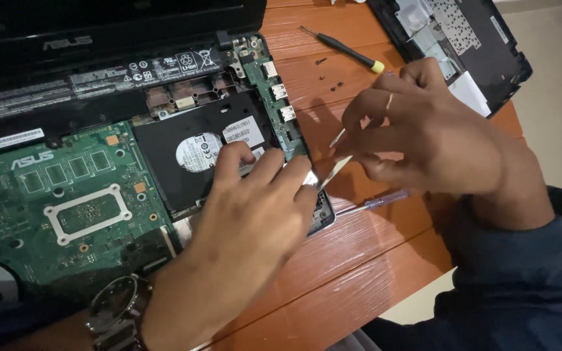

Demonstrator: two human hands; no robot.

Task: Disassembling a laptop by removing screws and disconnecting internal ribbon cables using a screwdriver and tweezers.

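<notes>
Left hand (pixel 255 195) lies fingers spread flat on the black rectangular hard drive (pixel 190 156) seated mid-laptop, likely rigid yet fragile, best gripped by its edges, while the right hand (pixel 424 133) pinches a thin silvery tool (pixel 337 138).

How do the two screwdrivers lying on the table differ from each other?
The black screwdriver has a dark handle with a yellow cap and lies in full view near the table's far edge. The clear screwdriver has a see-through bluish handle and lies closer, partly hidden under the right hand. The black one lies beside a few loose screws; the clear one points toward the opened laptop. Both are slim, unheld, on the wooden table.
</notes>
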